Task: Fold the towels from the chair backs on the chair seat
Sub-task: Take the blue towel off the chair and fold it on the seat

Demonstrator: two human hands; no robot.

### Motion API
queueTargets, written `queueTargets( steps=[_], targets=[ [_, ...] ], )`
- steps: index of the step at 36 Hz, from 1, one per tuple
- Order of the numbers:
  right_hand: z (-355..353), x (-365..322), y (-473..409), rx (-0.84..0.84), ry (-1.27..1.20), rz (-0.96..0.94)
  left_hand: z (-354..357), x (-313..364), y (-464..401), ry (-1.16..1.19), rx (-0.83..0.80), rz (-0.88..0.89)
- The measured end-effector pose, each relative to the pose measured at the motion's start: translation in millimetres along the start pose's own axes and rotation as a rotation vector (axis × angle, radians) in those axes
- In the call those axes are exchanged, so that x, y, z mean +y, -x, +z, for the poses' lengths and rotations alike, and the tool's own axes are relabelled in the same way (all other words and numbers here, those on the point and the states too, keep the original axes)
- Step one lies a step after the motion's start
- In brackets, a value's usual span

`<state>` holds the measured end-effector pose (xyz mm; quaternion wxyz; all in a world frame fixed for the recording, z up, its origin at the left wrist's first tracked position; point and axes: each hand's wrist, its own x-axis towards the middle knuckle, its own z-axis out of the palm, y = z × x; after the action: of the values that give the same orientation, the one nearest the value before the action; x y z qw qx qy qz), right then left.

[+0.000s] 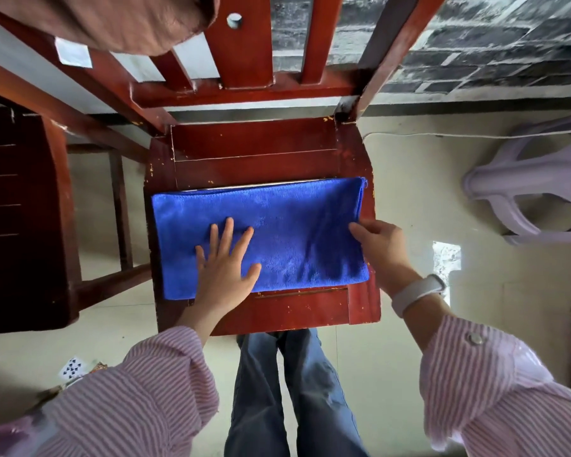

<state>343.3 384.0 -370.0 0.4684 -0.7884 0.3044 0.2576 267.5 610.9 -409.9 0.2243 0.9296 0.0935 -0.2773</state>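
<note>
One blue towel (261, 235), folded lengthwise on chair seat (254, 143): my left hand (225, 262) spread flat pinning it, right hand (381, 242) pinching right edge; next, likely fold leftward, edges matched.

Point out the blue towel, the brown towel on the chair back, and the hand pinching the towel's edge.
blue towel (287, 222), head view, bare middle of its top layer.
brown towel (119, 21), head view, middle of the hanging cloth.
right hand (381, 240), head view, back of the hand.
</note>
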Motion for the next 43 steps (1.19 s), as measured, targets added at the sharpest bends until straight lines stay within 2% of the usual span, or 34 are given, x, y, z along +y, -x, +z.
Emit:
queueTargets(
  steps=[3, 6, 8, 10, 12, 15, 20, 22, 27, 31, 33, 35, 37, 39, 43],
  targets=[
    [13, -22, 21, -0.050, -0.001, -0.121, -27, 11, 1, 0.633, 0.066, -0.149],
    [46, -40, 44, -0.147, -0.004, -0.210, -61, 22, 9, 1.296, -0.065, -0.373],
    [73, -46, 57, -0.273, 0.039, -0.268, -69, 15, 10, 1.515, -0.117, -0.438],
    [96, -49, 66, -0.394, 0.013, -0.241, -70, 5, 10, 1.572, -0.132, -0.467],
    [111, -47, 69, -0.407, -0.054, -0.187, -68, -5, 10, 1.552, -0.082, -0.493],
    [115, -37, 69, -0.264, -0.106, -0.179, -58, -11, 5, 1.452, 0.000, -0.523],
    [100, -19, 62, -0.066, 0.010, -0.243, -38, 0, -10, 0.752, 0.178, -0.358],
    [92, -14, 59, 0.005, 0.114, -0.269, -36, 8, -11, 0.575, 0.259, -0.338],
    [86, -13, 58, 0.039, 0.306, -0.381, -35, 8, 0, 0.494, 0.513, -0.244],
    [102, -20, 62, -0.105, 0.436, -0.517, -38, -13, 12, 0.530, 0.628, -0.302],
    [114, -21, 63, -0.200, 0.536, -0.557, -37, -31, 13, 0.563, 0.602, -0.383],
    [126, -19, 61, -0.282, 0.646, -0.568, -36, -48, 10, 0.591, 0.510, -0.455],
    [136, -16, 59, -0.303, 0.749, -0.582, -38, -57, 5, 0.584, 0.427, -0.481],
    [141, -14, 59, -0.292, 0.824, -0.600, -40, -59, 3, 0.531, 0.393, -0.457],
    [144, -10, 61, -0.252, 0.856, -0.616, -38, -60, 5, 0.264, 0.392, -0.329]
  ],
)
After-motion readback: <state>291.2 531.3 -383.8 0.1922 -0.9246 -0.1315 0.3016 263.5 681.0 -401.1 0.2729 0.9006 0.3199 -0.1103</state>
